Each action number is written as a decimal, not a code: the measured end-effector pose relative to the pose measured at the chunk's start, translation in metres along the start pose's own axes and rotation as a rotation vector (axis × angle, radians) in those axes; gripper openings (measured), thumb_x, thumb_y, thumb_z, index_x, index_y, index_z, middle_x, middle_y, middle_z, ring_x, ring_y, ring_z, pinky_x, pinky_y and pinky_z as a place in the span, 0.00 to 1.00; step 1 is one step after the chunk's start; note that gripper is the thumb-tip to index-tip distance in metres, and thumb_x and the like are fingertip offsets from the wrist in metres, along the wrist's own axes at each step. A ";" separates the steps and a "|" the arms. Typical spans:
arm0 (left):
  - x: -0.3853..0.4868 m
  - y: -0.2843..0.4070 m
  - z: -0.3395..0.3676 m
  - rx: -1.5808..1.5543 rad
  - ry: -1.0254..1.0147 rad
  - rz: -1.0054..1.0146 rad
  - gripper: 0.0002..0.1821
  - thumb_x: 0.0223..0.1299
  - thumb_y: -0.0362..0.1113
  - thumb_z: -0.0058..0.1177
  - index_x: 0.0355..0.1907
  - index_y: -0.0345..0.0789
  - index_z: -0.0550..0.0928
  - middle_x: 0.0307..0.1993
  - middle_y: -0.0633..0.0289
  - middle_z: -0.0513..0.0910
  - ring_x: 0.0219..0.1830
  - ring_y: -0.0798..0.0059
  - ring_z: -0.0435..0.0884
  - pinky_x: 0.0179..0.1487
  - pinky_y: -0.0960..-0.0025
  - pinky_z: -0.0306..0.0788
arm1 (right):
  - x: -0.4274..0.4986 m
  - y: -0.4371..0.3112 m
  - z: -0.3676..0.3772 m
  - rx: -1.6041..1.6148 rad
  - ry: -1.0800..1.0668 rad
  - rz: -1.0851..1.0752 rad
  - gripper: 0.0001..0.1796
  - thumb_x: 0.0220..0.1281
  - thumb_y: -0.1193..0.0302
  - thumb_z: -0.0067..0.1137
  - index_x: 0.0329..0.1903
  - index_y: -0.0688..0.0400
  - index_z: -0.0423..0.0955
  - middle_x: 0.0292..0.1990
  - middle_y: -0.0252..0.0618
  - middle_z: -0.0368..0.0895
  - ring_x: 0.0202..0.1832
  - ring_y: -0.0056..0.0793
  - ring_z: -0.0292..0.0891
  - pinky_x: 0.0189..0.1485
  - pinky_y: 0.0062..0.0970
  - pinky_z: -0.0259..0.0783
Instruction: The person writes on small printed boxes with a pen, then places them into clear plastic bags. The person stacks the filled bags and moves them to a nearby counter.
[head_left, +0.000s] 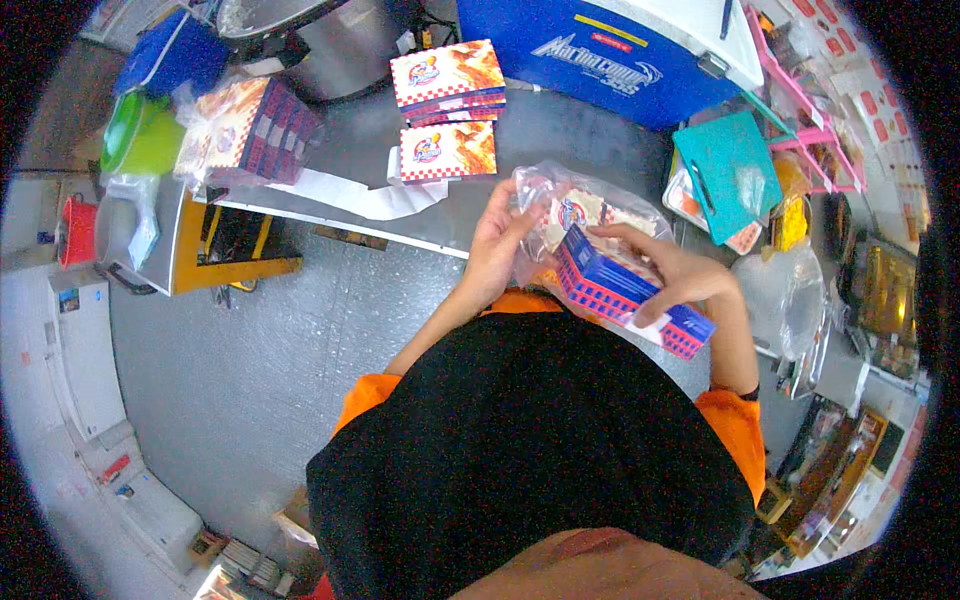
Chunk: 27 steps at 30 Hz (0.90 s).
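My left hand (499, 232) grips the edge of a clear plastic bag (536, 184) in front of my body. Across the bag's mouth, my right hand (675, 274) holds a stack of printed cardboard food boxes (615, 281), blue and red along the sides, with a white band near one end. Part of the stack lies inside the bag. On the grey table, two piles of like boxes (448, 150) stand one behind the other, the nearer on white paper. A larger bagged stack of boxes (247, 135) sits at the table's left end.
A blue cooler box (600, 60) and a large metal pot (337, 52) stand at the back. A green tub (142, 135) is at the left. On the right are a teal board (731, 176) and a clear round lid (780, 292). A paper strip (367, 196) lies along the table's front edge (337, 225).
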<state>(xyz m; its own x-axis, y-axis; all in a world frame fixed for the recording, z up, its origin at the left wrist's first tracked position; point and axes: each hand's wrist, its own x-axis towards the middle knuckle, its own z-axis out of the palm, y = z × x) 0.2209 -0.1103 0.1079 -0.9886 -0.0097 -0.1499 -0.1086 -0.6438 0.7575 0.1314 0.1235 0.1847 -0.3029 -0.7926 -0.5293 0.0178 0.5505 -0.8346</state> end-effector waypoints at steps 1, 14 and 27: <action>-0.007 0.000 -0.001 0.049 -0.053 -0.064 0.20 0.69 0.32 0.45 0.61 0.40 0.61 0.52 0.57 0.78 0.47 0.70 0.80 0.30 0.67 0.81 | 0.005 0.014 0.014 0.113 0.034 0.106 0.64 0.23 0.63 0.74 0.72 0.56 0.50 0.60 0.45 0.66 0.61 0.37 0.62 0.66 0.28 0.54; -0.031 -0.001 -0.018 0.119 -0.397 -0.203 0.39 0.63 0.22 0.48 0.70 0.45 0.44 0.57 0.54 0.69 0.42 0.65 0.81 0.38 0.61 0.81 | 0.084 0.100 0.086 -0.458 1.245 1.048 0.53 0.40 0.39 0.64 0.63 0.66 0.64 0.62 0.64 0.60 0.63 0.57 0.59 0.58 0.54 0.64; -0.029 0.000 -0.034 0.128 -0.449 -0.246 0.35 0.66 0.25 0.48 0.69 0.43 0.47 0.57 0.52 0.70 0.43 0.68 0.81 0.39 0.65 0.80 | 0.030 0.055 0.054 -0.591 0.741 0.395 0.34 0.55 0.46 0.59 0.58 0.56 0.72 0.56 0.54 0.72 0.58 0.49 0.68 0.58 0.46 0.66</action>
<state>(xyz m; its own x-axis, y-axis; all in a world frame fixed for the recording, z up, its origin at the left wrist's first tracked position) 0.2525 -0.1361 0.0909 -0.8763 0.4770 -0.0677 -0.3276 -0.4869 0.8097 0.1748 0.1156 0.1144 -0.8929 -0.2762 -0.3556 -0.1677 0.9369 -0.3067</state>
